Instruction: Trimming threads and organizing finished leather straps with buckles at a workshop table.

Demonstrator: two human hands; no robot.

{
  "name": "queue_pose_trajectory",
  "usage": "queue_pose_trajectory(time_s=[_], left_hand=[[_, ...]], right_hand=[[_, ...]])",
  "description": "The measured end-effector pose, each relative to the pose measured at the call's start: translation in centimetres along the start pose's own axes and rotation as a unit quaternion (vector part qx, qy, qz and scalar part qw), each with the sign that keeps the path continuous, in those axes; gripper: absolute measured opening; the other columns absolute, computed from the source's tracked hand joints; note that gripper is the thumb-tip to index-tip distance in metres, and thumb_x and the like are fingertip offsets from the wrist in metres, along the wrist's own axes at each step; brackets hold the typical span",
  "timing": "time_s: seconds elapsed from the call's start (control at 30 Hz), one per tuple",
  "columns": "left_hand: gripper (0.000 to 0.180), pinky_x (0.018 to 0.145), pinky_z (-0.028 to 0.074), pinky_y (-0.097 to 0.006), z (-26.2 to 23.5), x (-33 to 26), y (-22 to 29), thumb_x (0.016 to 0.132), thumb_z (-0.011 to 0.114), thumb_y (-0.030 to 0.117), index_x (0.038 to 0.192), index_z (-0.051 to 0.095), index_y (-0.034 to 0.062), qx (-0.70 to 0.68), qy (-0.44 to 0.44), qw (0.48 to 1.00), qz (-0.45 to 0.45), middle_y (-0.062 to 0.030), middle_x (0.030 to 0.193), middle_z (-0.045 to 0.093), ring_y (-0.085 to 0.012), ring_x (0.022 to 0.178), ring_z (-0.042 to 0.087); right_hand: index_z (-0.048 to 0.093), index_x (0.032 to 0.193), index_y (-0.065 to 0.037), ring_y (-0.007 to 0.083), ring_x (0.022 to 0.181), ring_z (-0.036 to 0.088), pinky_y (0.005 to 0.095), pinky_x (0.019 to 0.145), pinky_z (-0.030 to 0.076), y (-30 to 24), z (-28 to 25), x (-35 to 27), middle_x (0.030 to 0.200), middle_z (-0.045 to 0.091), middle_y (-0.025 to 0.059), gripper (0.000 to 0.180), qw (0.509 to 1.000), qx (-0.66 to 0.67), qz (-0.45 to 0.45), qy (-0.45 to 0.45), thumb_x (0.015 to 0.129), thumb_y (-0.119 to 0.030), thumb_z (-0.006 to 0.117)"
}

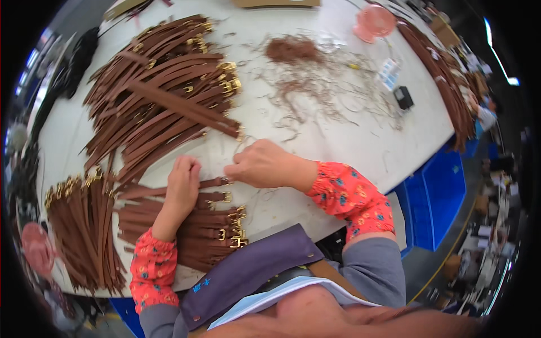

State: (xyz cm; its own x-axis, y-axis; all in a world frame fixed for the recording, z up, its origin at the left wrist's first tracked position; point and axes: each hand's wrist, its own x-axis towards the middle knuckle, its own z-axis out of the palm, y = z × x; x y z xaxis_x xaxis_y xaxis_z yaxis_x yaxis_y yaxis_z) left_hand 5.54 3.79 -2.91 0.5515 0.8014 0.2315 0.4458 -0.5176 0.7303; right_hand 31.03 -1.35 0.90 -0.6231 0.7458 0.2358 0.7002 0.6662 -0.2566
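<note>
Leather: brown strap (217, 182) with a gold buckle lies on top of the near pile (191, 231), between both hands.
Left hand (183, 188): pressing the strap flat, fingers curled down on it.
Right hand (262, 164): fingers pinched at the buckle end, looks like mid trimming or threading; can't tell what's in them.
Next move: probably needs a steady hold on that buckle.
Around: big strap heap (163, 96) far left, another bundle (84, 225) near left, thread scraps (304, 73) far on the white tabletop (349, 141), nothing blocking.
</note>
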Motion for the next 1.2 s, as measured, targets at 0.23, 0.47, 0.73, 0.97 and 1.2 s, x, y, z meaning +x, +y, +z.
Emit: queue_pose_trajectory(time_s=[0.23,0.47,0.73,0.97,1.2], left_hand=[[0.035,0.062,0.046,-0.031,-2.7,-0.9,3.6,0.094,0.063,-0.001,0.128,0.064,0.009,-0.118,-0.033,0.992,-0.027,-0.0076,0.091,0.055,-0.0169,0.068,0.052],[0.021,0.071,0.053,-0.042,-2.1,-1.0,1.4,0.091,0.068,0.005,0.111,0.075,0.007,-0.083,-0.127,0.988,0.001,-0.0133,0.092,0.064,-0.0341,0.081,0.067],[0.007,0.072,0.054,-0.044,-1.1,-1.4,1.5,0.091,0.068,0.006,0.097,0.069,0.0033,-0.071,-0.091,0.993,0.025,-0.0146,0.093,0.064,-0.0383,0.083,0.066],[0.007,0.07,0.052,-0.048,-0.9,-1.8,1.7,0.094,0.064,0.008,0.098,0.06,0.0046,-0.015,-0.082,0.995,0.06,-0.0134,0.098,0.058,-0.0384,0.081,0.064],[0.009,0.07,0.051,-0.047,-0.8,-1.7,1.8,0.096,0.063,0.011,0.097,0.059,0.0038,0.008,-0.085,0.994,0.072,-0.013,0.097,0.057,-0.0378,0.084,0.063]], right_hand=[[0.063,0.085,-0.014,0.0241,0.061,0.066,0.0387,0.053,0.05,-1.0,-0.3,0.8,0.065,0.06,0.0026,0.016,0.999,-0.022,-0.018,-0.039,0.09,-0.027,0.072],[0.067,0.089,-0.017,0.0234,0.056,0.06,0.0379,0.05,0.046,-0.9,-0.5,1.0,0.064,0.054,0.0014,0.012,1.0,-0.01,-0.02,-0.011,0.088,-0.026,0.076],[0.067,0.089,-0.017,0.0243,0.056,0.059,0.0381,0.05,0.046,-1.5,-1.0,2.4,0.063,0.054,0.0015,0.011,0.999,-0.028,-0.035,-0.014,0.088,-0.024,0.075],[0.064,0.082,-0.015,0.0256,0.057,0.061,0.0402,0.05,0.046,-1.8,-1.6,3.6,0.062,0.055,0.003,0.017,0.994,-0.062,-0.051,-0.075,0.089,-0.027,0.073],[0.065,0.081,-0.013,0.0269,0.058,0.062,0.0413,0.052,0.047,-1.5,-2.2,4.8,0.063,0.057,0.0041,0.017,0.989,-0.06,-0.086,-0.107,0.09,-0.027,0.072]])
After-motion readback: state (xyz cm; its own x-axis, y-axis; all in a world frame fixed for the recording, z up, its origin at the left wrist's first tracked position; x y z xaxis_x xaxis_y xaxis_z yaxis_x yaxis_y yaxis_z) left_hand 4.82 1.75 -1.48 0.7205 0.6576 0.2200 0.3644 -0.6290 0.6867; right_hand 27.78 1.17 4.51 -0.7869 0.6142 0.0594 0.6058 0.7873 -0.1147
